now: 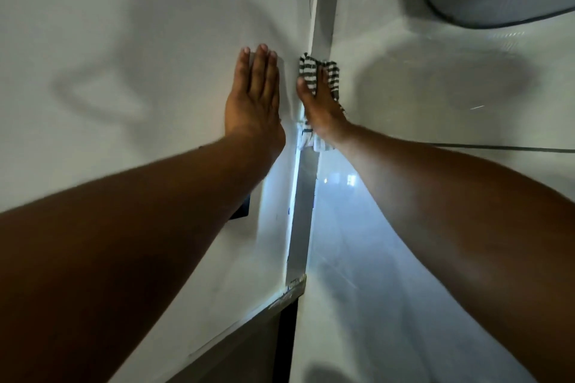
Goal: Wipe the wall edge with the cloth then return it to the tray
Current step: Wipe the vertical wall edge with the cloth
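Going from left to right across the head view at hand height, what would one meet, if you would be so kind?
Shadow on the wall → left hand, flat on the wall → striped cloth under the right hand on the wall edge → shadow on the right-hand wall.

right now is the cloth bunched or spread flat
Bunched: the striped cloth is crumpled under the right hand, folds poking out above and below it.

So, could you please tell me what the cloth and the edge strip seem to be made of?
The cloth looks like soft woven fabric: dark and white stripes, bunching under the right hand. The edge strip looks like smooth grey metal, perhaps aluminium, with a flat dull sheen; painted trim is possible.
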